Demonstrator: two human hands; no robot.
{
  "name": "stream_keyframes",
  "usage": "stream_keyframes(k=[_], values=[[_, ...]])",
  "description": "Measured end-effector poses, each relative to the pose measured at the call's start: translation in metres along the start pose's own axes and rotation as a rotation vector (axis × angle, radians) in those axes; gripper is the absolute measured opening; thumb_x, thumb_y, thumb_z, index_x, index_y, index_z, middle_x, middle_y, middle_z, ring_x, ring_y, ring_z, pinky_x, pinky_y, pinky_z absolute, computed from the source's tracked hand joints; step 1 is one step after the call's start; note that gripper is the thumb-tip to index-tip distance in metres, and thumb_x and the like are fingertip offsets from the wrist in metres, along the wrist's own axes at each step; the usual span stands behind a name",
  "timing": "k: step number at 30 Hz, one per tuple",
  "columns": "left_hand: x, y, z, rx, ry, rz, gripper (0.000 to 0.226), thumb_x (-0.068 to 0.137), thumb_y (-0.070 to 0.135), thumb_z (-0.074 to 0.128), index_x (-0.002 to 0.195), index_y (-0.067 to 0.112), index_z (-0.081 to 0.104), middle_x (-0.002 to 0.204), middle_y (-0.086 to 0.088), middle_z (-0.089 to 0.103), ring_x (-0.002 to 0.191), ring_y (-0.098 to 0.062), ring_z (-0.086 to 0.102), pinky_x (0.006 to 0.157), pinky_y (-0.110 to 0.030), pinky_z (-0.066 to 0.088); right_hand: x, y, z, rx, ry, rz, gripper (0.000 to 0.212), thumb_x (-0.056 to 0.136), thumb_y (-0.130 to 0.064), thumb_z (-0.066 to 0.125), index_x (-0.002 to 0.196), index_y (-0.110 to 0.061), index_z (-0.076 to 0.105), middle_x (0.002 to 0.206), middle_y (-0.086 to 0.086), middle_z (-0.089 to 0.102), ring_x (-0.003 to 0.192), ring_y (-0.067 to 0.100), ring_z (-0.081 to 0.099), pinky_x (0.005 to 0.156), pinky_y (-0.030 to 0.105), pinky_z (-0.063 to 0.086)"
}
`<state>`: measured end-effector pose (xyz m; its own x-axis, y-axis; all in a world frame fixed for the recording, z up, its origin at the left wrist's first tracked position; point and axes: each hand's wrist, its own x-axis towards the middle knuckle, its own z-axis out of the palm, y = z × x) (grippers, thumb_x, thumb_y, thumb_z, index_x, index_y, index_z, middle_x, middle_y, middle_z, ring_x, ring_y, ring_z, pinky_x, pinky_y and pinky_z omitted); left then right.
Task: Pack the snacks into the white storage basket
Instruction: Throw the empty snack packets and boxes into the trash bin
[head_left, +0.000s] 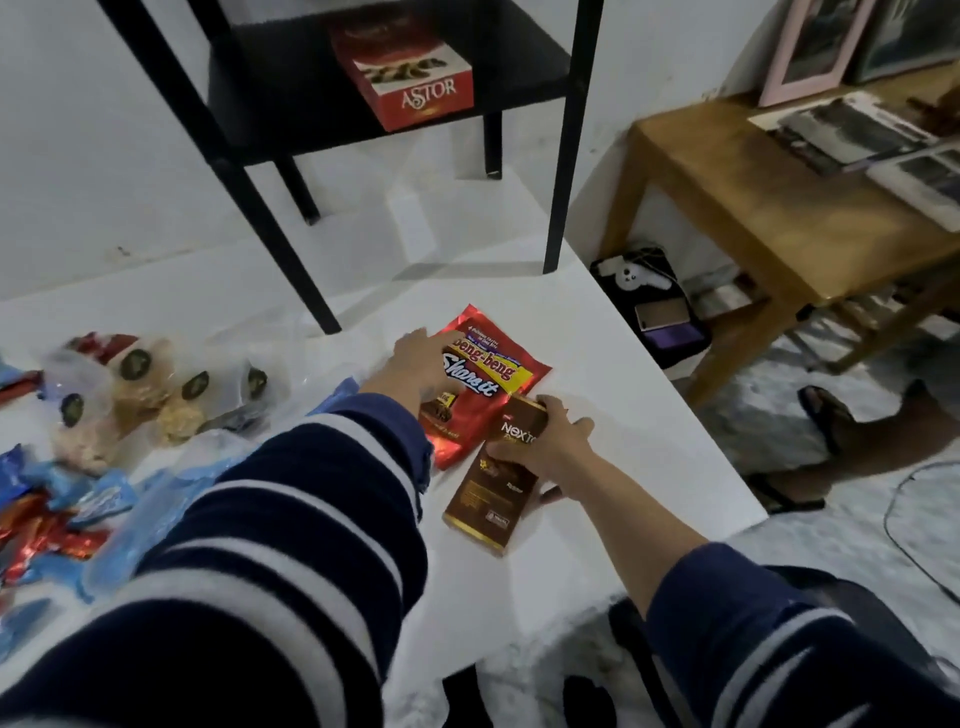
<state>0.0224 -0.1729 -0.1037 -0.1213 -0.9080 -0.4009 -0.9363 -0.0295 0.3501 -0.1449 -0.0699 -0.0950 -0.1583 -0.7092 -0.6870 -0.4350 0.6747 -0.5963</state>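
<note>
Right hand (545, 447) grips a brown Nextar carton (493, 483); left hand (421, 358) lies flat, fingers spread, on a glossy red Beng-Beng pouch (488, 379), hiding its lettering's start.

The red Beng-Beng pouch (485, 379) is glossy foil, creased and catching light. The brown Nextar box (491, 480) looks like smooth printed card with a slight sheen. The white table (613, 410) is smooth and matt — likely laminate. The side table (753, 208) is bare wood. The striped sleeves (311, 519) are soft knit cloth — matt.
</note>
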Motion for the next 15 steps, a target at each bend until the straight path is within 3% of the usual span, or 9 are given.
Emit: stream_keyframes(k=[3, 6, 11, 15], values=[[0.017, -0.010, 0.005, 0.078, -0.055, 0.014, 0.084, 0.079, 0.036, 0.075, 0.148, 0.039, 0.027, 0.147, -0.018, 0.033, 0.136, -0.037, 0.032, 0.113, -0.047, 0.028, 0.005, -0.005, -0.009, 0.035, -0.050, 0.043, 0.086, 0.068, -0.023, 0.085, 0.138, -0.033, 0.037, 0.136, 0.009, 0.024, 0.120, 0.036, 0.049, 0.077, 0.051, 0.059], [0.021, -0.016, 0.008, 0.186, -0.029, 0.014, 0.082, 0.076, 0.040, 0.077, 0.145, 0.044, 0.031, 0.146, -0.012, 0.035, 0.133, -0.034, 0.034, 0.110, -0.045, 0.034, 0.009, -0.006, -0.015, 0.025, -0.024, 0.038, 0.079, 0.066, -0.020, 0.087, 0.131, -0.030, 0.044, 0.133, 0.009, 0.028, 0.115, 0.035, 0.051, 0.071, 0.047, 0.059], [0.020, -0.018, 0.001, -0.071, 0.087, -0.010, 0.055, 0.084, 0.006, 0.066, 0.132, 0.032, 0.057, 0.132, -0.005, 0.056, 0.114, -0.026, 0.058, 0.089, -0.029, 0.045, 0.014, -0.005, -0.026, 0.076, 0.002, -0.018, 0.073, 0.058, -0.019, 0.091, 0.119, -0.027, 0.052, 0.126, 0.010, 0.045, 0.106, 0.034, 0.060, 0.065, 0.049, 0.061], [0.014, -0.008, -0.016, -0.210, 0.155, 0.049, 0.053, 0.085, 0.003, 0.065, 0.132, 0.025, 0.058, 0.135, -0.007, 0.057, 0.117, -0.026, 0.057, 0.100, -0.031, 0.044, 0.010, -0.007, -0.043, 0.114, 0.010, -0.087, 0.065, 0.064, -0.012, 0.086, 0.116, -0.026, 0.051, 0.113, 0.006, 0.062, 0.101, 0.027, 0.063, 0.074, 0.049, 0.060]])
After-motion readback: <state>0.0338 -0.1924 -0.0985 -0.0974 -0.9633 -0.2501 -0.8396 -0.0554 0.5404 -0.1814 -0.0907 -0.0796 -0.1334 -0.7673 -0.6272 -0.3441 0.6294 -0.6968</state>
